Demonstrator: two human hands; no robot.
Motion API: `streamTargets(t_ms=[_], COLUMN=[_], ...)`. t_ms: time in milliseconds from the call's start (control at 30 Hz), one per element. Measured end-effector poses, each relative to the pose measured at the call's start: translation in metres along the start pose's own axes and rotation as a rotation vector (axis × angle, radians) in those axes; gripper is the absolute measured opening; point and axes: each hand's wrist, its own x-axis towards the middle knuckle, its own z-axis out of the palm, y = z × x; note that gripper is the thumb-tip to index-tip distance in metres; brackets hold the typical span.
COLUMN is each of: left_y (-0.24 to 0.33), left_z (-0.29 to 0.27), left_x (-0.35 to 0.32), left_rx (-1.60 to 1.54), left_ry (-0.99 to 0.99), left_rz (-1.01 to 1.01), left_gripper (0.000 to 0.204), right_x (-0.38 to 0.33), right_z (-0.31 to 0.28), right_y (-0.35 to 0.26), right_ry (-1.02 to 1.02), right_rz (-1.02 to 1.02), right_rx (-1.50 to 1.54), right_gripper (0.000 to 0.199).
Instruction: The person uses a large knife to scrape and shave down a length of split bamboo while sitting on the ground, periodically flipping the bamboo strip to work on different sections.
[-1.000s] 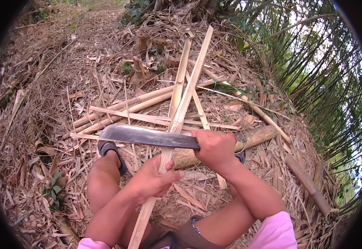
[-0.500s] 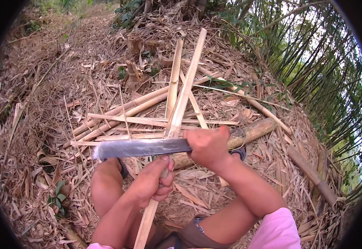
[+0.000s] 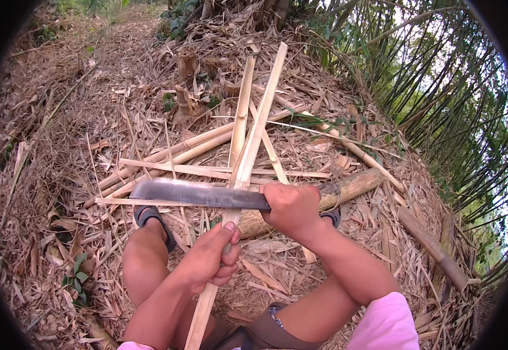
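Note:
My left hand (image 3: 213, 256) is wrapped round a long, pale split bamboo strip (image 3: 262, 119), thumb lying along it. The strip runs from my lap away from me, over a thick bamboo log (image 3: 347, 192) on the ground. In my right hand (image 3: 292, 210) is the handle of a machete (image 3: 198, 193), hidden by the fingers. Its broad dark blade points left and lies across the strip just beyond my left hand, its tip rounded. Whether the edge bites into the strip I cannot tell.
Beyond the log lie another split bamboo piece (image 3: 242, 111), crossing thin slats (image 3: 175, 167) and bamboo poles (image 3: 198, 146). A darker pole (image 3: 431, 248) lies at the right. Cut stumps (image 3: 185, 100) stand ahead among dry leaves. My sandalled left foot (image 3: 153, 221) is near the blade.
The machete's tip has swung away from me, so the blade now slants, and it sits a little farther from my left hand. Both hands keep their grip.

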Motion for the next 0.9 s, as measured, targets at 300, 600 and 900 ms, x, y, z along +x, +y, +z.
streamTargets(t_ms=[300, 600, 900], left_y=[-0.005, -0.001, -0.009], left_z=[0.002, 0.000, -0.003], left_x=[-0.003, -0.005, -0.007], left_rx=[0.006, 0.032, 0.102], left_ry=[-0.002, -0.061, -0.117], left_rz=[-0.008, -0.043, -0.118], left_gripper=[0.027, 0.028, 0.028], right_x=[0.004, 0.001, -0.006], right_z=[0.015, 0.009, 0.010], right_y=[0.010, 0.031, 0.069], right_ry=[0.054, -0.094, -0.117], right_rz=[-0.021, 0.072, 0.215], right_rx=[-0.044, -0.045, -0.086], right_gripper=[0.012, 0.011, 0.013])
